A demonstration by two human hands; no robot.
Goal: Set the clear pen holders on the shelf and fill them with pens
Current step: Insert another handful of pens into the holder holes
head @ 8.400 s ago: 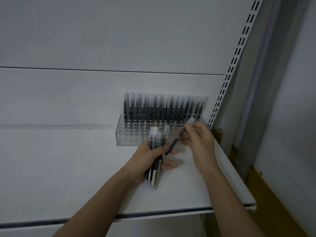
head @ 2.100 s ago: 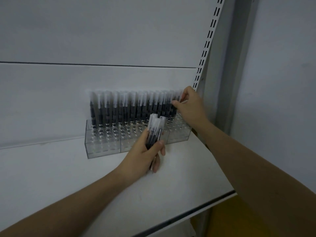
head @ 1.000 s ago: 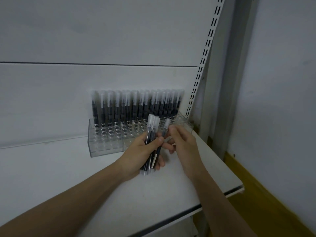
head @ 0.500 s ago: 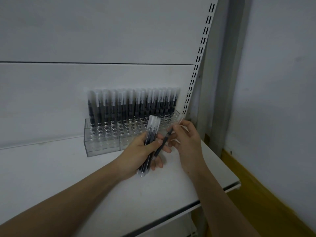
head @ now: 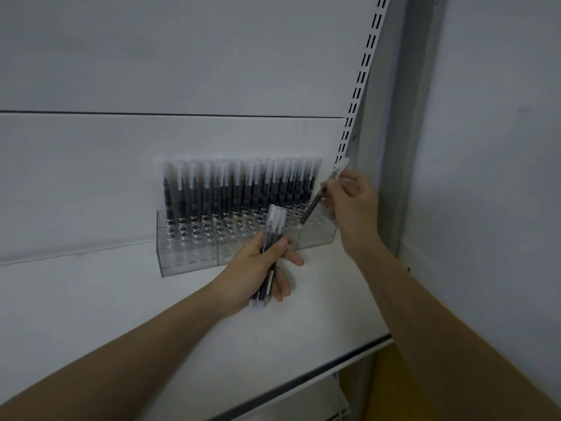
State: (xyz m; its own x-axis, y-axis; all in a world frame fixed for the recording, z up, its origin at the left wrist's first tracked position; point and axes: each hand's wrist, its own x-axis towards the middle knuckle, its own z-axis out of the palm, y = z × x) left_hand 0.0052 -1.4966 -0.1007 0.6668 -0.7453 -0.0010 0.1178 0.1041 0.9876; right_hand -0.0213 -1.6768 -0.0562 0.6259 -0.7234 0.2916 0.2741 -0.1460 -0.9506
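1. dim, flat, bluish-grey light with no clear source.
2. soft shadows only; no glare.
3. the standing pens (head: 239, 189) look smeared.
4. straight lines bow toward the edges.

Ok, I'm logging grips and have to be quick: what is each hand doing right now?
Left hand: closed around a bundle of pens.
Right hand: pinching a single pen, its lower tip over the clear pen holders.
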